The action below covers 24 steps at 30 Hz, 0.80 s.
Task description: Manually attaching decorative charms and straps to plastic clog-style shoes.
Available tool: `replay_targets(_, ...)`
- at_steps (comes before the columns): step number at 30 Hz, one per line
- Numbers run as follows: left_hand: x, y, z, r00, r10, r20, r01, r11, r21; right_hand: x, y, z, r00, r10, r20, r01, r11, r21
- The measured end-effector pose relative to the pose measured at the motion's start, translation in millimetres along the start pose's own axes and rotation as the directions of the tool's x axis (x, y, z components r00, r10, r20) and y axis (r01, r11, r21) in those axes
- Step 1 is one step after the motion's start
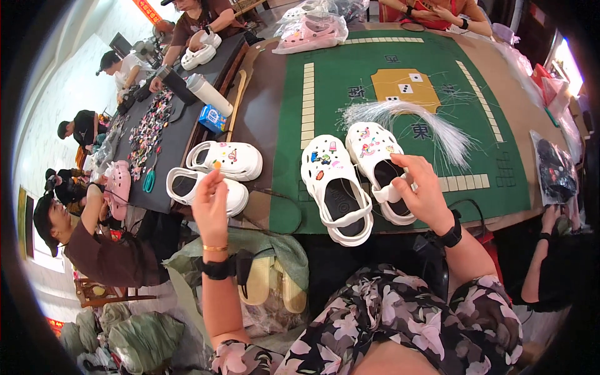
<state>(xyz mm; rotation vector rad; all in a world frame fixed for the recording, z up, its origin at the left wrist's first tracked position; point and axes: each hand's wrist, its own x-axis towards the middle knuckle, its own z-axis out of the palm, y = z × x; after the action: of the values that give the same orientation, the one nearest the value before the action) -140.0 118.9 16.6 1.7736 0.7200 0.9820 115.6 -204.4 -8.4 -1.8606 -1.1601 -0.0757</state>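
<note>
My left hand [210, 203] is raised over a pair of white clogs [215, 170] at the table's left edge, pinching a small orange charm [217, 165] between fingertips. My right hand [423, 190] rests on the heel of the right white clog [376, 164] of a second pair lying on the green mat [400, 112]. Its partner, the left white clog [334, 187], lies beside it, untouched. Both clogs of this pair carry colourful charms on their toes.
A bundle of thin white plastic strands [412, 119] lies behind the clogs. A dark tray of loose charms [150, 131], a white bottle [208, 94] and a blue box [212, 117] sit left. Bagged pink clogs [310, 28] are far back. Other people work around the tables.
</note>
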Motion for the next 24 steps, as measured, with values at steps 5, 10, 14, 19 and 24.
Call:
replay_targets(5, -1.2, 4.9, -10.6, 1.0, -0.022, -0.019, 0.023, 0.999, 0.026, 1.3, 9.0, -3.6, 0.999, 0.048, -0.002, -0.048, 0.997, 0.054)
replay_targets(10, 1.2, -0.8, -18.2, 0.999, -0.036, 0.024, 0.034, 0.997, 0.067, 6.2, -7.3, -2.3, 0.99, -0.063, 0.127, 0.064, 0.998, -0.005)
replay_targets(14, 18.1, -1.2, -27.4, 1.0, -0.018, 0.008, 0.016, 0.979, 0.202, 15.3, -28.3, -0.3, 0.908, -0.19, 0.373, 0.222, 0.974, -0.046)
replay_targets(19, 53.6, -13.3, -61.6, 0.974, 0.219, -0.062, -0.113, 0.702, 0.704, 27.1, -40.5, 18.4, 0.751, -0.17, 0.638, 0.367, 0.911, -0.19)
replay_targets(24, 82.2, -62.2, -94.4, 0.999, 0.032, -0.011, -0.005, 0.456, 0.89, 20.8, -22.9, 27.3, 0.724, -0.244, 0.645, 0.472, 0.858, -0.205)
